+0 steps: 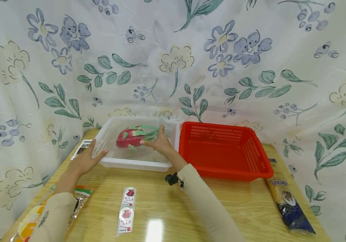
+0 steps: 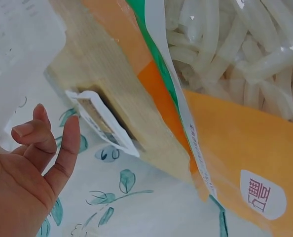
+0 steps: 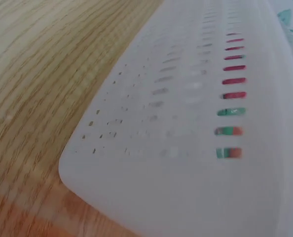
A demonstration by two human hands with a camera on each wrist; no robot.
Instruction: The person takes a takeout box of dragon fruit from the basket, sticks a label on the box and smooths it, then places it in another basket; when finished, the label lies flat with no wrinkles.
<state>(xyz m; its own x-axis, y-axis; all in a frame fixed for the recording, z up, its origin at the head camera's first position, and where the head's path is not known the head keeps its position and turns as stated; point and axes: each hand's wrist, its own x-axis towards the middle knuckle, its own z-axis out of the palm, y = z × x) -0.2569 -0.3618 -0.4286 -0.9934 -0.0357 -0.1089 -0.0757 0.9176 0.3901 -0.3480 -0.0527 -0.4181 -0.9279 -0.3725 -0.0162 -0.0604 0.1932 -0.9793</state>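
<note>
A pink dragon fruit (image 1: 127, 137) with green scales lies inside a white slotted basket (image 1: 130, 163) on the wooden table. My right hand (image 1: 158, 141) reaches into the basket and holds the fruit's right end, fingers curled over it. My left hand (image 1: 85, 161) rests with straight fingers against the basket's front left corner. The left wrist view shows my left hand (image 2: 28, 168) holding nothing. In the right wrist view, the basket wall (image 3: 196, 148) fills the frame, and the fruit's (image 3: 230, 131) red and green colours show through its slots.
A red basket (image 1: 221, 168) stands right of the white one. A sticker strip (image 1: 127, 210) lies at front centre and a dark noodle packet (image 1: 291, 205) at the right edge. Under my left arm lies an orange noodle packet (image 2: 235, 148). Flowered cloth (image 1: 173, 60) hangs behind.
</note>
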